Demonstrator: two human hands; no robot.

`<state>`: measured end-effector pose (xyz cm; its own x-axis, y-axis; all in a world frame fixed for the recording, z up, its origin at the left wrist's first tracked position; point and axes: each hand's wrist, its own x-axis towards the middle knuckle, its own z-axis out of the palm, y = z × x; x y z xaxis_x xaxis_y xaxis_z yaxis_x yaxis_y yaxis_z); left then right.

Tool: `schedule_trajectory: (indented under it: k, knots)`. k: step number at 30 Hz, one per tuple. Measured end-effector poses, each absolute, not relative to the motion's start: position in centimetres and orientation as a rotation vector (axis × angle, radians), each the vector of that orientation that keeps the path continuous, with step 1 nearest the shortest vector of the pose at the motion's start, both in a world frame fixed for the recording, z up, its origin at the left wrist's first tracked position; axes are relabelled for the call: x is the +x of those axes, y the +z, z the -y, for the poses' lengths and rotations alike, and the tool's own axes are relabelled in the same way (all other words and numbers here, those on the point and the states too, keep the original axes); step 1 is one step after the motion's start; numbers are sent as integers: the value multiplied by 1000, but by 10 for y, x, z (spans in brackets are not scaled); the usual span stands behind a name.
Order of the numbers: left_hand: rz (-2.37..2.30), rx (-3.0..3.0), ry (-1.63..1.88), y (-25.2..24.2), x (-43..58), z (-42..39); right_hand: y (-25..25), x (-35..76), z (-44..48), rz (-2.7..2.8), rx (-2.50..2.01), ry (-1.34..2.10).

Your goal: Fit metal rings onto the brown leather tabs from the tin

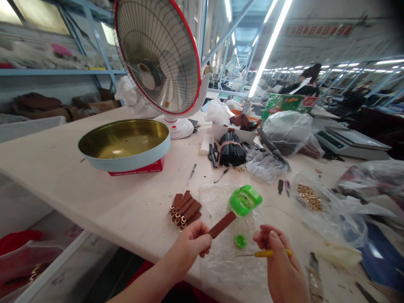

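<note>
A flat brown strip (222, 224) is pinched between the thumb and fingers of my left hand (196, 240), its far end pointing up and right toward a bright green container (245, 200). My right hand (280, 256) is closed around a yellow-handled awl (264, 253), whose thin metal tip points left. Between the hands, a small green round cap (240, 241) lies on a clear plastic sheet (217, 261). Just beyond my left hand sits a pile of brown strips (187, 207) with gold-coloured rings at their near ends.
A round gold-lined tray (126, 141) rests on a red box (142, 169), before a large fan heater (159, 59). Black strips (232, 151) are bundled farther back. Gold rings (309, 197) lie in plastic at right, near a scale (352, 141). A person (303, 86) is in the background.
</note>
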<state>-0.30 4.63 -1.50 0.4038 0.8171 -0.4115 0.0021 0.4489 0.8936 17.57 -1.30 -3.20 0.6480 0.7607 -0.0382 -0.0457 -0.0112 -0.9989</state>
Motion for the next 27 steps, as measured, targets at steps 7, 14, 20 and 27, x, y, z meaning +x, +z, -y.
schedule_trajectory:
  k: [7, 14, 20, 27]
  knots:
    - [-1037, 966, 631, -18, 4, -57, -48, 198, 7, 785, -1692, 489]
    - [-1050, 961, 635, -26, 7, -57, -74, 199, 3, 843, -1745, 456]
    - [-1079, 995, 583, -22, 5, -49, -56, 195, 13, 720, -1675, 454]
    - [-923, 1021, 435, -8, 3, -31, 4, 170, 26, 466, -1192, 601]
